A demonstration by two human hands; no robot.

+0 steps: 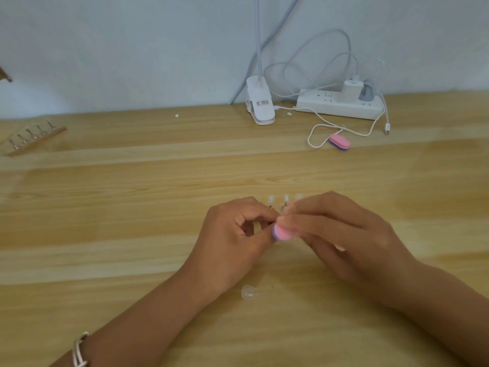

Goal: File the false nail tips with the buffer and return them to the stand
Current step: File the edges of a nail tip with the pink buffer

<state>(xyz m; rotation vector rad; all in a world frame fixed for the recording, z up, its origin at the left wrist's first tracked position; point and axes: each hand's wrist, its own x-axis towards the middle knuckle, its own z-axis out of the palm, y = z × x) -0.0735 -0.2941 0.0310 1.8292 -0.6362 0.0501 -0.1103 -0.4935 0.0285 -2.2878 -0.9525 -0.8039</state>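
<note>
Down at mid-table, the right hand (344, 234) pinches a small pink-and-purple oval foam buffer (281, 233) in its fingertips. The buffer's end meets the left hand (238, 234), whose thumb and forefinger curl tightly together; what they pinch is too blurred to tell. Just behind the hands, clear false nail tips (286, 198) stand upright in a row. One loose clear nail tip (248, 292) lies on the light wooden table (132, 207) near the left wrist. A wooden stand with metal clips (34, 140) sits far left, well apart. A second pink buffer (340, 142) lies near the white power strip (338, 105).
</note>
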